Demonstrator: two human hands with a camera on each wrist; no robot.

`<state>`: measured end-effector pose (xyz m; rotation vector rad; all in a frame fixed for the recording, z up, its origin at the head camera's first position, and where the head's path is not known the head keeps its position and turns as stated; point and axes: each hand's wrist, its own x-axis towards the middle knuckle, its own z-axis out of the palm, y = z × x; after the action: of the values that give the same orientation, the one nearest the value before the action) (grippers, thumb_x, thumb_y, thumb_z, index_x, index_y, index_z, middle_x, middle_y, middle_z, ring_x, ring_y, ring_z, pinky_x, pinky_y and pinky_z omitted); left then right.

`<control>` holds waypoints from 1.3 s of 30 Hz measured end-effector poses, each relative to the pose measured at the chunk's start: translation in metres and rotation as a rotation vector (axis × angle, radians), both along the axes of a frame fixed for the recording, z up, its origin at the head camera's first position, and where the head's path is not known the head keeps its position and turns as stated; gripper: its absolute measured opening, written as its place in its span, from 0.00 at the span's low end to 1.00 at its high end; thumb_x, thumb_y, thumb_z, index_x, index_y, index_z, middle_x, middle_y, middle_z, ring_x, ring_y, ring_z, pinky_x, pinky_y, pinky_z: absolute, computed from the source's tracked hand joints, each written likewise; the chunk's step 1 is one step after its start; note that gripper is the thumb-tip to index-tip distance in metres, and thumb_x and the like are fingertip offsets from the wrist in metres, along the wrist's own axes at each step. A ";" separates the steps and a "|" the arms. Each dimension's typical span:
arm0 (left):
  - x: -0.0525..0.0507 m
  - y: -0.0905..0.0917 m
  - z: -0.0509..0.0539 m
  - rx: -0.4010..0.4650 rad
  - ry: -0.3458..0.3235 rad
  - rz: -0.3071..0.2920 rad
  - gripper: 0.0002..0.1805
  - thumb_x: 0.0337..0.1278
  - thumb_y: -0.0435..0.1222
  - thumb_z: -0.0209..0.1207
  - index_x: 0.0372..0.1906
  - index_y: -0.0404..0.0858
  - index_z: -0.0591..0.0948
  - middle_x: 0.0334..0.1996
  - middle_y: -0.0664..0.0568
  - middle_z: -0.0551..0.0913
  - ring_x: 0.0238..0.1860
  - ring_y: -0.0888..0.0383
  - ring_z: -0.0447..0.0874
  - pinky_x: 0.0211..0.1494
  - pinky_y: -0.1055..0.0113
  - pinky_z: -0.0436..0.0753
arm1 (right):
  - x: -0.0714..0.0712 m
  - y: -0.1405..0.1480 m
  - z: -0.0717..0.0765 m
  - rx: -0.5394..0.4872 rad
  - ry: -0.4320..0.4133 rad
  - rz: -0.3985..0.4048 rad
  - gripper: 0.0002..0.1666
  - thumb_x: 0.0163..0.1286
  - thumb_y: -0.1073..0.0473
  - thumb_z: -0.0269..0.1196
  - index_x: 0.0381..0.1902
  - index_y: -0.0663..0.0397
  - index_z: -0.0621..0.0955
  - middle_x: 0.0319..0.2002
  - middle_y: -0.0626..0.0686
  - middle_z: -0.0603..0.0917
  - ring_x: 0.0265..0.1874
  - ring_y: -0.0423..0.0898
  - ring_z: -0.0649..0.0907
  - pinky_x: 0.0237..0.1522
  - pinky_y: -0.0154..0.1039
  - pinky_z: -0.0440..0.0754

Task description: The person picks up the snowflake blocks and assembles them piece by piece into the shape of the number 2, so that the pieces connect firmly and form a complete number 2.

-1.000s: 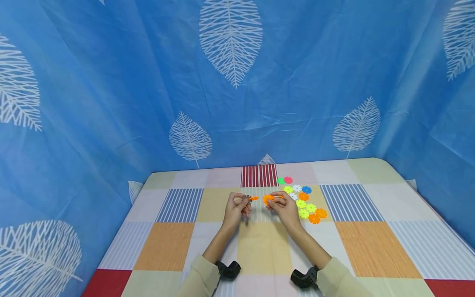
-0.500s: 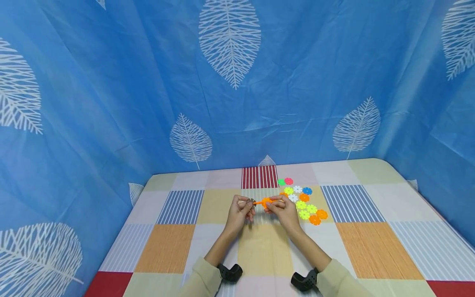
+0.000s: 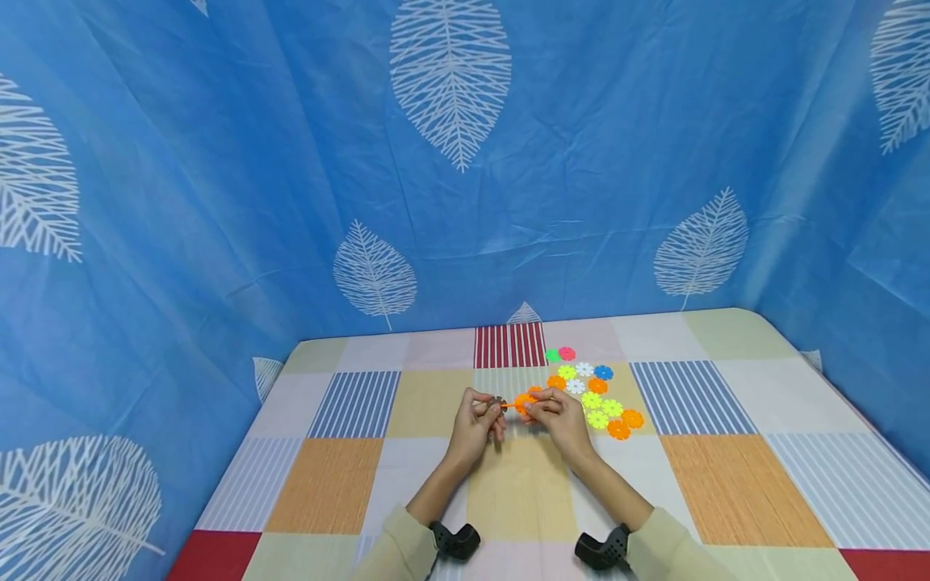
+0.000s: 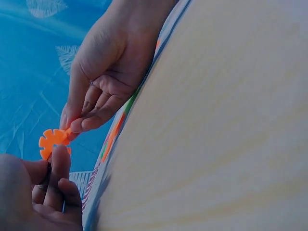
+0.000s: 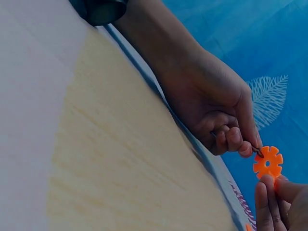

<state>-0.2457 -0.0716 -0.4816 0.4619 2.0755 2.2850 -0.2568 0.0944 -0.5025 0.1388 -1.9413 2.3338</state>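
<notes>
In the head view my left hand [image 3: 469,428] pinches a dark brown flower-shaped disc [image 3: 498,403] between thumb and fingers. A notched orange flower disc [image 5: 268,164] meets that brown disc; in the head view it looks thin, seen nearly edge-on. My right hand [image 3: 567,426] pinches orange flower-disc pieces [image 3: 524,403] from the other side. The left wrist view shows the orange disc [image 4: 49,140] face-on between both hands' fingertips. Both hands are raised over the table and close together. Fingers hide the joints, so I cannot tell how far the discs are slotted together.
Loose flower discs lie right of and behind my right hand: several yellow-green [image 3: 592,400] and orange [image 3: 619,429], plus white [image 3: 576,386], blue [image 3: 603,372], pink [image 3: 567,353] and green [image 3: 553,355]. A patchwork cloth [image 3: 519,492] covers the table; blue leaf-print curtains [image 3: 581,161] surround it.
The hands had a gap between their discs one second ago. They have come together, and the orange pieces now meet. Both hands sit slightly lower in view; the left has shifted right.
</notes>
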 end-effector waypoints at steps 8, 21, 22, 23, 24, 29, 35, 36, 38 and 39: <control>0.005 0.001 0.003 0.010 -0.053 -0.065 0.07 0.67 0.27 0.45 0.41 0.25 0.63 0.26 0.20 0.75 0.15 0.60 0.79 0.21 0.73 0.74 | 0.009 0.015 -0.002 0.133 0.078 0.043 0.23 0.60 0.62 0.64 0.54 0.63 0.77 0.31 0.61 0.82 0.30 0.48 0.82 0.36 0.36 0.82; 0.007 0.004 0.006 -0.181 0.013 -0.075 0.10 0.68 0.34 0.47 0.43 0.28 0.71 0.19 0.26 0.72 0.10 0.59 0.66 0.13 0.72 0.69 | 0.015 0.014 0.000 0.204 0.110 0.178 0.20 0.62 0.64 0.62 0.52 0.66 0.78 0.32 0.61 0.81 0.29 0.56 0.81 0.33 0.39 0.81; 0.007 0.004 0.005 -0.167 0.008 -0.095 0.10 0.68 0.33 0.47 0.43 0.28 0.70 0.19 0.24 0.70 0.09 0.59 0.65 0.13 0.72 0.69 | 0.015 0.014 0.000 0.222 0.130 0.183 0.20 0.62 0.64 0.62 0.52 0.66 0.77 0.32 0.62 0.81 0.29 0.58 0.80 0.33 0.38 0.81; 0.007 0.004 0.004 -0.157 0.006 -0.105 0.09 0.68 0.33 0.47 0.42 0.28 0.70 0.19 0.23 0.70 0.09 0.59 0.64 0.12 0.72 0.68 | 0.015 0.014 0.000 0.244 0.152 0.182 0.21 0.62 0.64 0.62 0.53 0.67 0.77 0.32 0.62 0.82 0.28 0.57 0.80 0.32 0.38 0.81; 0.006 0.004 0.004 -0.153 0.009 -0.107 0.09 0.68 0.33 0.47 0.42 0.27 0.70 0.18 0.23 0.69 0.09 0.59 0.64 0.12 0.73 0.67 | 0.014 0.015 0.000 0.276 0.181 0.174 0.21 0.62 0.64 0.62 0.53 0.66 0.77 0.31 0.61 0.82 0.28 0.56 0.81 0.32 0.37 0.81; 0.006 0.004 0.004 -0.138 0.008 -0.080 0.09 0.68 0.32 0.47 0.41 0.26 0.70 0.17 0.25 0.68 0.09 0.59 0.62 0.12 0.73 0.66 | 0.009 0.033 0.000 0.557 0.361 0.035 0.21 0.58 0.62 0.66 0.50 0.60 0.80 0.26 0.47 0.81 0.22 0.42 0.77 0.25 0.31 0.76; 0.005 0.002 0.006 -0.145 -0.005 -0.037 0.10 0.68 0.32 0.47 0.41 0.26 0.71 0.15 0.34 0.69 0.09 0.58 0.62 0.11 0.73 0.66 | 0.007 0.064 -0.005 0.906 0.438 -0.057 0.18 0.53 0.60 0.71 0.44 0.55 0.84 0.22 0.37 0.72 0.21 0.37 0.66 0.21 0.30 0.65; 0.005 0.001 0.006 -0.144 -0.007 -0.034 0.10 0.68 0.32 0.47 0.41 0.26 0.71 0.15 0.35 0.69 0.09 0.58 0.62 0.12 0.73 0.66 | 0.007 0.067 -0.005 0.944 0.435 -0.049 0.18 0.53 0.59 0.71 0.43 0.54 0.85 0.22 0.36 0.70 0.22 0.37 0.65 0.22 0.30 0.64; 0.004 0.001 0.006 -0.134 -0.008 -0.030 0.10 0.68 0.32 0.47 0.41 0.26 0.71 0.14 0.38 0.69 0.09 0.57 0.63 0.11 0.73 0.66 | 0.007 0.071 -0.006 1.005 0.433 -0.040 0.16 0.54 0.56 0.70 0.42 0.52 0.86 0.21 0.36 0.68 0.24 0.37 0.64 0.23 0.31 0.63; 0.004 0.001 0.006 -0.130 -0.011 -0.032 0.10 0.68 0.32 0.47 0.41 0.26 0.71 0.14 0.39 0.69 0.09 0.57 0.63 0.11 0.72 0.66 | 0.008 0.072 -0.006 1.027 0.436 -0.042 0.16 0.54 0.55 0.70 0.41 0.51 0.86 0.21 0.36 0.68 0.24 0.37 0.64 0.23 0.31 0.63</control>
<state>-0.2419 -0.0705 -0.4756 0.4717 2.1774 2.1140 -0.2492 0.1662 -0.5088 0.5966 -2.5738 0.9362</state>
